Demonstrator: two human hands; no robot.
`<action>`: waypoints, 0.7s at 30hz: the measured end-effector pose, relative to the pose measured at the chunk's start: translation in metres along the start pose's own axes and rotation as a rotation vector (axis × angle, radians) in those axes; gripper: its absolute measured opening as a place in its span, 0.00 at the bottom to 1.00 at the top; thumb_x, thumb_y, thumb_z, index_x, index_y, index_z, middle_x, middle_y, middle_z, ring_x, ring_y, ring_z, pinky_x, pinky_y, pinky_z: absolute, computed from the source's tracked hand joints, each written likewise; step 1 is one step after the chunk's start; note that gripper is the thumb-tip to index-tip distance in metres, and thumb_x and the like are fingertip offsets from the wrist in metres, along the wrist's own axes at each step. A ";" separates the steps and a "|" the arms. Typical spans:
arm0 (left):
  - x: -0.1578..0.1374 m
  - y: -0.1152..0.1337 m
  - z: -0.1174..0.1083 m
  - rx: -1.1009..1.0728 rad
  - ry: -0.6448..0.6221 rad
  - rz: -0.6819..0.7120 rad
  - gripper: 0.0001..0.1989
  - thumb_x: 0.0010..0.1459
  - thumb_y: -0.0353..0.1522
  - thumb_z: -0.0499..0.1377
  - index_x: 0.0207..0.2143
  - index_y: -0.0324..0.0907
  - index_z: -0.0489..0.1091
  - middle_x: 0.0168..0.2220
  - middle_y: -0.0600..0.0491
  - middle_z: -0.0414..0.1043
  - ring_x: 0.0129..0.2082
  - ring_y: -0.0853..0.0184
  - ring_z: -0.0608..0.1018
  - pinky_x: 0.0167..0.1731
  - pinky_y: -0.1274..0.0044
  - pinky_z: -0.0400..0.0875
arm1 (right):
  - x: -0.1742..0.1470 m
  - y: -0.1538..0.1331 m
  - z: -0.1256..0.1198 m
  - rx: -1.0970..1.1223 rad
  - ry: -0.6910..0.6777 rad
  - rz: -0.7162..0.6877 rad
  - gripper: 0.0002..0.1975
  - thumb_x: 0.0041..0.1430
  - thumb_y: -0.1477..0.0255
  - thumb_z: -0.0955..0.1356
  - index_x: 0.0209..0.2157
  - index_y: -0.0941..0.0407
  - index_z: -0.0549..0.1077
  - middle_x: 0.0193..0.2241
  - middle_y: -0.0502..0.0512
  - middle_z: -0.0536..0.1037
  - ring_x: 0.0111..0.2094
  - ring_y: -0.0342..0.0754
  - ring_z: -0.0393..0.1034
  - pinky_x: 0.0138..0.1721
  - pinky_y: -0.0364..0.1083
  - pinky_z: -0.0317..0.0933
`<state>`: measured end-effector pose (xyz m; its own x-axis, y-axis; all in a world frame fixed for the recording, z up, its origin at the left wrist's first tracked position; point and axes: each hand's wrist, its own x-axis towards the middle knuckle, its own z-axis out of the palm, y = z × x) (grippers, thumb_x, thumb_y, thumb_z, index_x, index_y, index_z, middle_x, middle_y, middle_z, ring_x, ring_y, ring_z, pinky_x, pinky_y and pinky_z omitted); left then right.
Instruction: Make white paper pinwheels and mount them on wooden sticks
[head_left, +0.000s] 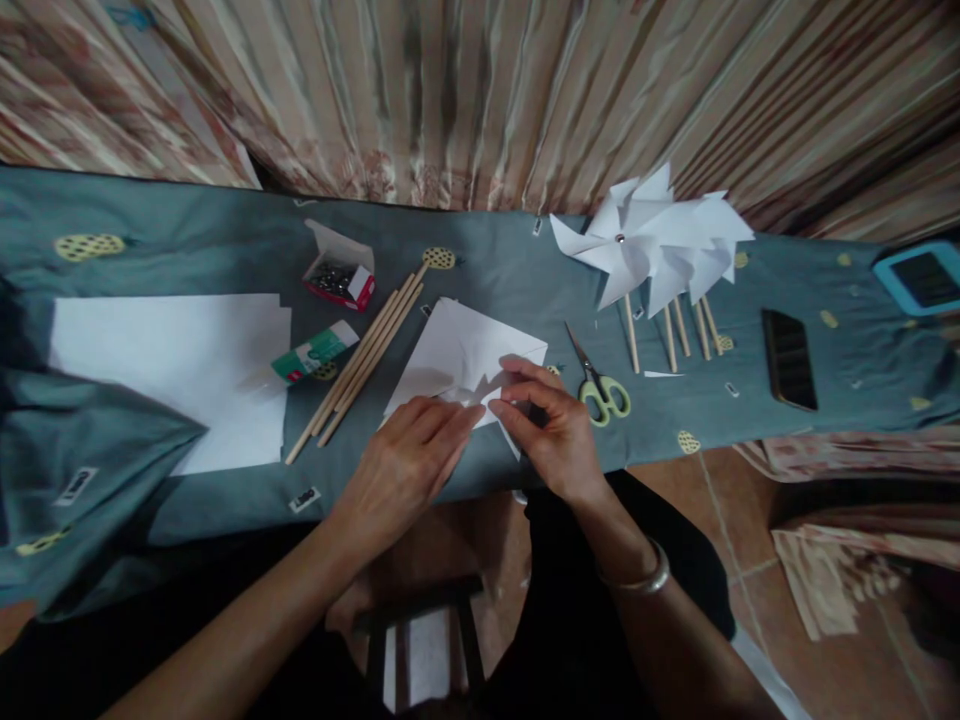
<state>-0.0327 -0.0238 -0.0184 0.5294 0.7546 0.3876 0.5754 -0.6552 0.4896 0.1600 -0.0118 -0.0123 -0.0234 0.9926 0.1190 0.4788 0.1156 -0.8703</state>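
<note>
A square of white paper (461, 335), with cuts in it, lies at the table edge in front of me. My left hand (412, 450) grips its near side, fingers pressed together and thumb close to the middle. My right hand (555, 425) pinches a curled corner of the same paper between thumb and fingertips. The tips of both hands almost meet there. Just right of the paper rest scissors (596, 385) with light green handles. To the left several wooden sticks (367, 350) lie in a slanting bundle.
White sheets (172, 370) lie on the left, beside a green-and-white box (315, 352). Behind is an open box of metal pins (339, 278). Paper pinwheels (652, 235) on sticks are heaped at the back right. Farther right are a phone (789, 358) and a blue-framed device (919, 278).
</note>
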 end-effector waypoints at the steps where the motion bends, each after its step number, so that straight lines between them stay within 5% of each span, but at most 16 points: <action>1: -0.001 0.000 0.000 -0.001 -0.001 0.013 0.15 0.62 0.26 0.54 0.52 0.38 0.66 0.42 0.45 0.74 0.43 0.60 0.74 0.42 0.66 0.74 | 0.001 -0.001 0.001 -0.030 0.003 -0.010 0.01 0.55 0.72 0.71 0.30 0.52 0.77 0.50 0.56 0.76 0.53 0.53 0.68 0.58 0.55 0.59; 21: 0.003 0.003 0.005 -0.012 0.034 -0.020 0.10 0.61 0.24 0.55 0.44 0.34 0.70 0.38 0.46 0.73 0.40 0.63 0.74 0.39 0.70 0.76 | 0.001 -0.006 0.016 -0.285 0.083 -0.066 0.02 0.55 0.72 0.71 0.29 0.54 0.76 0.48 0.57 0.76 0.51 0.52 0.69 0.55 0.56 0.62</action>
<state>-0.0266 -0.0234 -0.0195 0.4962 0.7684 0.4041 0.5777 -0.6397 0.5070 0.1431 -0.0104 -0.0143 0.0036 0.9755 0.2199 0.7062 0.1532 -0.6912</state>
